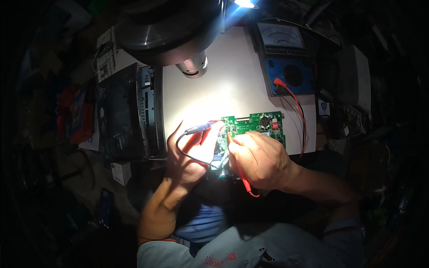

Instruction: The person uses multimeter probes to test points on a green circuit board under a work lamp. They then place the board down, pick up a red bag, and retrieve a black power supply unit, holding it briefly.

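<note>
While left hand holds dark probe, right hand holds red

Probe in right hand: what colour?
The probe in the right hand is red where it shows below the fist; best seen in the head view.

Smooth plastic on red probe

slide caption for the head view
Left hand holding a dark probe, right hand a red probe, over a green circuit board, blue meter nearby.
</note>
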Demonstrator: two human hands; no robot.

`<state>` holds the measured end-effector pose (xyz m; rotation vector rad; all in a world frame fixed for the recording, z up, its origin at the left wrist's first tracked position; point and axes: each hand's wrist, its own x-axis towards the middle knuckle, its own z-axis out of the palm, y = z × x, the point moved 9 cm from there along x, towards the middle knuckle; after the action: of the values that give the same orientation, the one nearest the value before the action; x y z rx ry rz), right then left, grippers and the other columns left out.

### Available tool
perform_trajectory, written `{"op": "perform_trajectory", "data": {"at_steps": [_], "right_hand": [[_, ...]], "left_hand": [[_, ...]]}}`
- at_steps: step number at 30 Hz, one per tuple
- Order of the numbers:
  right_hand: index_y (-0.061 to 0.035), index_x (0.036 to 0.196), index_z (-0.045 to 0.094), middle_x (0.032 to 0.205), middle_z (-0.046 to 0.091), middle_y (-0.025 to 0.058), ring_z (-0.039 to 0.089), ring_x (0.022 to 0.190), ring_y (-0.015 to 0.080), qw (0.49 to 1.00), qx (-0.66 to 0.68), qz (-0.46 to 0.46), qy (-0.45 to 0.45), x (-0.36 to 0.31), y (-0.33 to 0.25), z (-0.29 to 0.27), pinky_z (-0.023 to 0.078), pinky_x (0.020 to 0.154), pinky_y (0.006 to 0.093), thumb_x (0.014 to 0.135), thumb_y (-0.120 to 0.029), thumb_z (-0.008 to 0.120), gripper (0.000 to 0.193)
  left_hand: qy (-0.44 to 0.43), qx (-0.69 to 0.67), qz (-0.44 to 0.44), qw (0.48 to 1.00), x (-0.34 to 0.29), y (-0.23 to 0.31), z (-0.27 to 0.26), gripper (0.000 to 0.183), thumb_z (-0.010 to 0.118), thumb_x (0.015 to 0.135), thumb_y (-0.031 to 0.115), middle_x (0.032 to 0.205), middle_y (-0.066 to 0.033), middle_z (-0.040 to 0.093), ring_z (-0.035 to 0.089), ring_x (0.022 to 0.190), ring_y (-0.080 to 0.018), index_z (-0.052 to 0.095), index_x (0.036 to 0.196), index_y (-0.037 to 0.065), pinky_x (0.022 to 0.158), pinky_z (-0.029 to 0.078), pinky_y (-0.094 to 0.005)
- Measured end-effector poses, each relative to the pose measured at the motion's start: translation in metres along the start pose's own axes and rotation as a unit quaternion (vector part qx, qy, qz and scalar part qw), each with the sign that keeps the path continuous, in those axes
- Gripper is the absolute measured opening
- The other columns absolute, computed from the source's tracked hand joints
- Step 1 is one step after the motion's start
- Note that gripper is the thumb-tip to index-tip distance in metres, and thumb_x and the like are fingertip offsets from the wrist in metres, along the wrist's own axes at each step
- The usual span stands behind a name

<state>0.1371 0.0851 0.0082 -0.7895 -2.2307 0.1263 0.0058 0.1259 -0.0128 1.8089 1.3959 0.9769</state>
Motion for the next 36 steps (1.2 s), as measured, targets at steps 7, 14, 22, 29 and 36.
{"op": "perform_trajectory", "data": {"at_steps": [7,14,22,29,36], "right_hand": [[-0.0076,0.073,0.046,0.072,0.045,0.0068,0.048,0.061,0.0202,1.000,-0.014,0.004,-0.015,0.001,-0.004,0.002,0.042,0.055,0.0322,0.073,-0.005,0.063,0.017],[-0.0075,0.073,0.048,0.073,0.046,0.0081,0.049,0.063,0.0212,0.999,-0.032,-0.005,-0.013,0.002,-0.009,0.003,0.043,0.057,0.0321,0.073,-0.006,0.062,0.015],[-0.0052,0.076,0.052,0.075,0.050,0.0089,0.052,0.066,0.0214,0.998,-0.058,-0.011,-0.023,0.004,-0.013,0.004,0.046,0.062,0.0314,0.074,-0.008,0.063,0.011],[-0.0044,0.077,0.054,0.075,0.050,0.0089,0.052,0.066,0.0214,0.997,-0.073,-0.018,-0.019,0.004,-0.014,0.005,0.046,0.063,0.0317,0.074,-0.008,0.062,0.010],[0.0067,0.094,0.065,0.091,0.067,0.0199,0.070,0.080,0.0311,0.992,-0.042,0.032,-0.113,0.004,-0.016,0.009,0.061,0.078,0.0385,0.081,-0.006,0.069,0.018]], "left_hand": [[-0.001,0.008,0.029,1.000,-0.003,0.003,-0.001,0.021,0.070,0.089,-0.002,0.105,-0.0142,0.072,0.072,0.090,-0.0225,0.071,0.110,-0.003,0.081,0.058,-0.0303],[-0.012,-0.033,-0.009,0.999,-0.005,-0.006,0.001,0.024,0.070,0.087,-0.004,0.107,-0.0142,0.071,0.072,0.093,-0.0231,0.071,0.112,-0.002,0.083,0.058,-0.0302],[0.036,-0.019,0.019,0.999,-0.002,0.002,-0.003,0.011,0.072,0.092,0.001,0.079,-0.0124,0.070,0.064,0.065,-0.0162,0.073,0.101,-0.005,0.059,0.051,-0.0284],[0.053,-0.001,0.055,0.997,0.000,0.010,-0.005,0.012,0.074,0.090,0.001,0.080,-0.0116,0.069,0.064,0.066,-0.0161,0.073,0.099,-0.006,0.060,0.051,-0.0284],[-0.013,-0.027,0.004,1.000,-0.006,-0.005,-0.001,0.023,0.069,0.087,-0.003,0.105,-0.0143,0.072,0.072,0.090,-0.0237,0.071,0.110,-0.002,0.080,0.059,-0.0308]]}}
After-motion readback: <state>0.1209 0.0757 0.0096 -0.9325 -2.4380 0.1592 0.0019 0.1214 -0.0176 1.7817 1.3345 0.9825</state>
